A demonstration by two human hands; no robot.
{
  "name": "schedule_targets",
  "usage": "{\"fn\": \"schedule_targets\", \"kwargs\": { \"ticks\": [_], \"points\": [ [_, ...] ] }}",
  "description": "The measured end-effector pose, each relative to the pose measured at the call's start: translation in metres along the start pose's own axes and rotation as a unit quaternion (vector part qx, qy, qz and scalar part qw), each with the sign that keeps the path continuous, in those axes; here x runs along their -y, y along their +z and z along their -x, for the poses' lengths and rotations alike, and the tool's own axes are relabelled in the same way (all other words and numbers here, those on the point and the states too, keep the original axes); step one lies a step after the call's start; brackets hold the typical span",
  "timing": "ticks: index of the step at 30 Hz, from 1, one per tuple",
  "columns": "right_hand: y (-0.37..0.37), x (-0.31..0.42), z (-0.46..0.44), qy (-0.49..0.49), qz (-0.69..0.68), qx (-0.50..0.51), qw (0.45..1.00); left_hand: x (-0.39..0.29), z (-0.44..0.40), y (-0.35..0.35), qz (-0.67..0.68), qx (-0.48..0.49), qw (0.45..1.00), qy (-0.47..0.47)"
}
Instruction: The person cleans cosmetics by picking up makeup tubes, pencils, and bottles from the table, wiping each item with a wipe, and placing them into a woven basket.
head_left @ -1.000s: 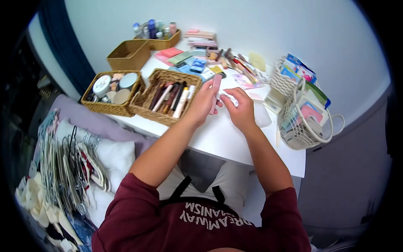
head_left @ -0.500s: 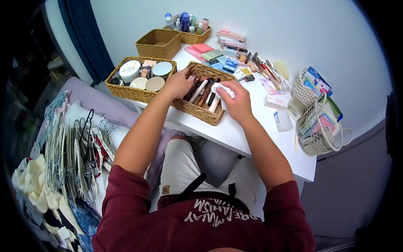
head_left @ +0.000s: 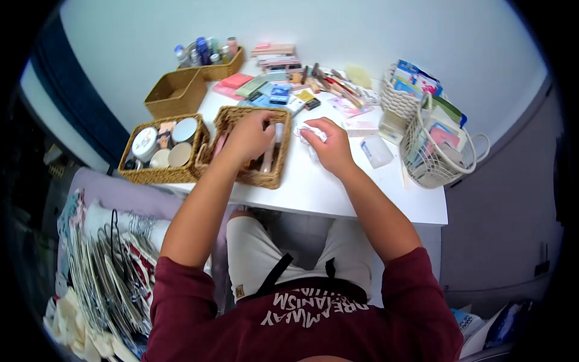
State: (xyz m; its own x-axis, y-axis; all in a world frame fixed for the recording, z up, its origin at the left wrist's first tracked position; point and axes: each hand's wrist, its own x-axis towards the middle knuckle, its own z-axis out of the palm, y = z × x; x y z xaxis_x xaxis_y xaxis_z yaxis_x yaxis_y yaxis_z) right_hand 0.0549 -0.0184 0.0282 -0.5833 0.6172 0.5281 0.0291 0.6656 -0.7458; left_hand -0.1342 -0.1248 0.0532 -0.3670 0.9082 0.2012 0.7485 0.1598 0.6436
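My left hand [head_left: 253,137] is inside the woven basket [head_left: 263,179], its fingers curled down among cosmetic tubes and sticks. What those fingers grip, if anything, is hidden. A pale tube [head_left: 278,134] stands at the basket's right side, and a pinkish one [head_left: 267,158] lies below it. Just right of the basket, above the white tabletop, my right hand [head_left: 333,148] pinches a crumpled white tissue [head_left: 310,133].
Left of it stands a second basket [head_left: 158,175] with round jars and compacts. Behind are an empty woven box [head_left: 175,96] and a basket of bottles [head_left: 232,69]. Boxes and makeup pencils [head_left: 344,90] lie at the back. White wire basket [head_left: 416,151] sits right.
My right hand with the tissue has moved out of the basket to its right. My left hand has gone from the basket's left rim to over its middle. The view has shifted.
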Motion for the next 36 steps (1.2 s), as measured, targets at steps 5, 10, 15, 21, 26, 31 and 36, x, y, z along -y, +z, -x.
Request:
{"fn": "schedule_targets", "kwargs": {
  "ticks": [5, 10, 15, 21, 26, 31, 36],
  "points": [
    [-0.055, -0.029, -0.006, -0.001, 0.041, -0.063, 0.997, -0.044, -0.037, 0.047, -0.046, 0.046, 0.994, 0.092],
    [-0.095, -0.051, -0.033, 0.004, 0.044, -0.116, 0.992, -0.074, -0.097, 0.084, -0.093, 0.035, 0.985, 0.139],
    [-0.119, -0.069, -0.072, 0.002, 0.052, -0.142, 0.988, -0.093, -0.164, 0.093, -0.169, 0.021, 0.978, 0.122],
    [-0.136, -0.091, -0.092, 0.002, 0.055, -0.179, 0.982, -0.062, -0.241, 0.122, -0.213, 0.017, 0.958, 0.192],
    [-0.138, -0.11, -0.092, 0.019, 0.044, -0.185, 0.982, -0.062, -0.266, 0.16, -0.283, 0.097, 0.903, 0.308],
    [-0.133, -0.111, -0.089, 0.045, 0.042, -0.187, 0.98, -0.053, -0.277, 0.185, -0.33, 0.05, 0.878, 0.343],
    [-0.133, -0.111, -0.079, 0.035, 0.044, -0.222, 0.973, -0.057, -0.268, 0.172, -0.296, 0.012, 0.906, 0.303]
  ]
}}
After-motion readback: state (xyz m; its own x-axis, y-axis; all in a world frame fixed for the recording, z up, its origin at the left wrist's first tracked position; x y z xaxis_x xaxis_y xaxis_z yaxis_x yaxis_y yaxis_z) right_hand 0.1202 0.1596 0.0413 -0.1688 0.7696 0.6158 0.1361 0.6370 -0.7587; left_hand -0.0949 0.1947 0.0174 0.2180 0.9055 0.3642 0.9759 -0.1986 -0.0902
